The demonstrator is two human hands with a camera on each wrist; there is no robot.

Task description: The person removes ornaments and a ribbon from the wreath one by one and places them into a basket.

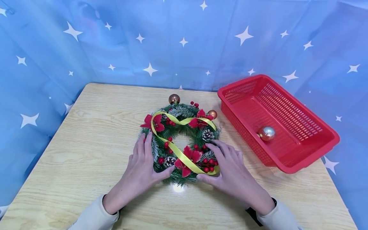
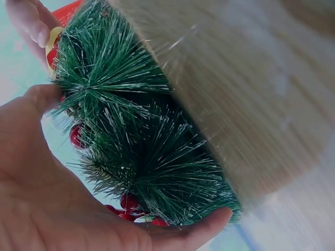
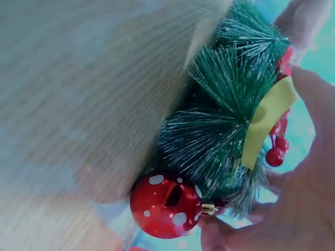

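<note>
A green wreath (image 1: pixel 179 111) lies on the table, dressed with red poinsettias (image 1: pixel 188 158), pine cones (image 1: pixel 208 135), red berries and a loose yellow ribbon (image 1: pixel 184 157). Along its left side rests my left hand (image 1: pixel 142 169), fingers extended, thumb on the front near a pine cone. My right hand (image 1: pixel 230 166) touches the right front part, fingers spread over the greenery and thumb by the ribbon. A spotted red bauble (image 3: pixel 165 205) shows by the right fingers in the right wrist view. Green bristles (image 2: pixel 141 130) lie between thumb and fingers in the left wrist view.
At the right stands a red plastic basket (image 1: pixel 244 126) with a shiny bauble (image 1: pixel 266 133) inside. A brown bauble (image 1: pixel 174 99) and a copper one (image 1: pixel 212 114) sit at the wreath's far edge. A blue starry curtain (image 1: pixel 184 57) hangs behind the wooden table (image 1: pixel 86 143).
</note>
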